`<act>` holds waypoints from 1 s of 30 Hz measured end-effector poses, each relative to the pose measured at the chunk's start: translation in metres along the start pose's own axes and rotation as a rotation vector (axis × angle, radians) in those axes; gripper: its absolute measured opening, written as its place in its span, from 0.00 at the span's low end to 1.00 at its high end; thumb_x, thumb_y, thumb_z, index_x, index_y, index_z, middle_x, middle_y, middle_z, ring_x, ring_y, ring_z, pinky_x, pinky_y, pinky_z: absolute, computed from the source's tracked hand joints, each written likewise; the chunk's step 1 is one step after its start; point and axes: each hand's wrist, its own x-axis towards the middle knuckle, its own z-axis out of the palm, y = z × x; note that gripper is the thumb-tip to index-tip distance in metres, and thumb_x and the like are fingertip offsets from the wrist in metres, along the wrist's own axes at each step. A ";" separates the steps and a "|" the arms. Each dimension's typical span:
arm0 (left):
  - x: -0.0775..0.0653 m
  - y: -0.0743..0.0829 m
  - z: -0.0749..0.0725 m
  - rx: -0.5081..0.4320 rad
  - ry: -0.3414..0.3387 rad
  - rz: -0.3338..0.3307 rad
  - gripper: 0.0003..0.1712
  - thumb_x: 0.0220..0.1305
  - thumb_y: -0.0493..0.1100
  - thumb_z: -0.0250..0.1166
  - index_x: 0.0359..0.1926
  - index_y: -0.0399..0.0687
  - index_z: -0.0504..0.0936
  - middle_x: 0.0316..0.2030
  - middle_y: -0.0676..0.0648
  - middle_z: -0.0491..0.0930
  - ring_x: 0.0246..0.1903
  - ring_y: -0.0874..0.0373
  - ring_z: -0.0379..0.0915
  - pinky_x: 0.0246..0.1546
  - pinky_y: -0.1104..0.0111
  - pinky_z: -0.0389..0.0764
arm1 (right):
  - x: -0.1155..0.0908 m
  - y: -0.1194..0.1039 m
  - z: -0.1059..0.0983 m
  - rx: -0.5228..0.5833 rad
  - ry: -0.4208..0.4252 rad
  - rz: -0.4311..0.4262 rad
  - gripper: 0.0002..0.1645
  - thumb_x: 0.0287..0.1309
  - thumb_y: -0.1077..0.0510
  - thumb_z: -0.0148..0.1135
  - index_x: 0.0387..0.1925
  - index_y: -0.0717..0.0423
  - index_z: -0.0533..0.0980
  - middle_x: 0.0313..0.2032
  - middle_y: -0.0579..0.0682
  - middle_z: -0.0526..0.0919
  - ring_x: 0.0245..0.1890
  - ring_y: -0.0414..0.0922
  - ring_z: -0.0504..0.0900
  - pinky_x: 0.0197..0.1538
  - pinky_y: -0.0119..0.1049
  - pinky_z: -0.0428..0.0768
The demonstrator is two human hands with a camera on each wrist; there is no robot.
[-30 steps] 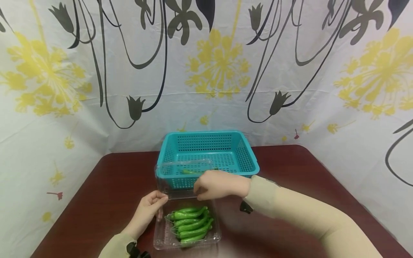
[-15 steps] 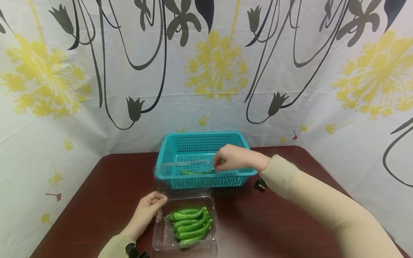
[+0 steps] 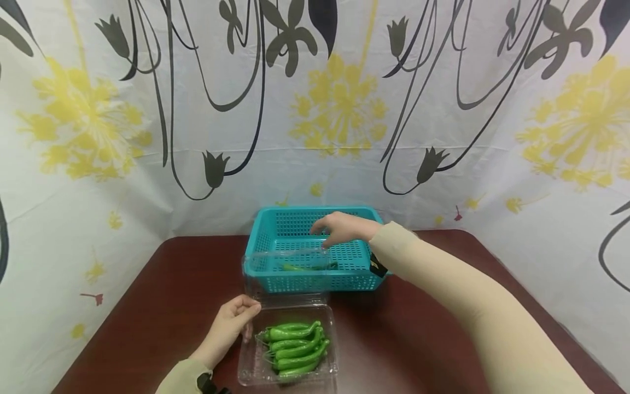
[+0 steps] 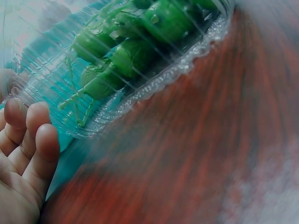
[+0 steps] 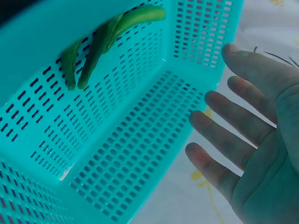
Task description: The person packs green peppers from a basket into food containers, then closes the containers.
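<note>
A hinged clear plastic box (image 3: 248, 368) holds several green chili peppers (image 3: 297, 350), with its lid raised toward the basket. My left hand (image 3: 228, 328) grips the box's left back corner. In the left wrist view, the fingers (image 4: 46, 142) lie against its ribbed side wall, and the thumb is partly hidden behind the plastic. Over the turquoise basket (image 3: 263, 230), my right hand (image 3: 344, 227) is spread and holds nothing. In the right wrist view, a few green peppers (image 5: 140, 17) lie in the basket against one perforated side; the transparent lid partly covers them in the head view.
The basket stands at the back of a dark red-brown table (image 3: 192, 284), just behind the box. A white patterned cloth (image 3: 275, 131) hangs behind and along both sides. The raised lid (image 3: 285, 273) stands between the box and the basket's front wall.
My right hand has moved from the box's hinge area up over the basket, and its fingers have gone from curled to spread. The left hand has stayed at the box's corner.
</note>
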 end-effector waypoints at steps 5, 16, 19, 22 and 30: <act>0.002 -0.002 -0.001 -0.006 0.005 0.011 0.21 0.66 0.48 0.63 0.48 0.34 0.75 0.17 0.48 0.72 0.13 0.58 0.67 0.19 0.65 0.76 | 0.021 0.012 0.009 0.028 -0.053 0.028 0.26 0.63 0.58 0.63 0.62 0.53 0.72 0.60 0.52 0.75 0.58 0.50 0.75 0.54 0.41 0.76; 0.004 -0.010 0.001 -0.029 0.000 0.033 0.19 0.66 0.46 0.64 0.46 0.32 0.75 0.16 0.47 0.73 0.12 0.58 0.67 0.16 0.67 0.74 | 0.056 0.019 0.028 -0.035 -0.150 0.050 0.24 0.62 0.55 0.64 0.59 0.57 0.75 0.55 0.51 0.79 0.57 0.50 0.76 0.54 0.40 0.76; 0.005 -0.010 0.001 -0.030 0.005 0.040 0.20 0.65 0.46 0.65 0.45 0.32 0.76 0.16 0.47 0.73 0.12 0.59 0.67 0.16 0.68 0.73 | 0.066 0.020 0.030 -0.053 -0.159 0.063 0.24 0.61 0.53 0.65 0.58 0.55 0.77 0.53 0.50 0.79 0.55 0.48 0.76 0.52 0.40 0.77; 0.004 -0.008 0.000 -0.027 -0.002 0.037 0.20 0.66 0.46 0.64 0.45 0.32 0.76 0.16 0.48 0.73 0.12 0.59 0.67 0.16 0.68 0.74 | 0.075 0.021 0.033 -0.084 -0.182 0.075 0.24 0.59 0.51 0.67 0.57 0.52 0.78 0.51 0.48 0.80 0.52 0.45 0.77 0.49 0.39 0.78; 0.003 -0.003 -0.005 -0.012 -0.001 0.020 0.18 0.66 0.46 0.64 0.45 0.34 0.76 0.17 0.48 0.74 0.13 0.60 0.68 0.17 0.68 0.75 | 0.090 0.014 0.040 -0.106 -0.188 0.045 0.22 0.55 0.51 0.71 0.52 0.48 0.80 0.45 0.44 0.83 0.44 0.40 0.80 0.45 0.35 0.79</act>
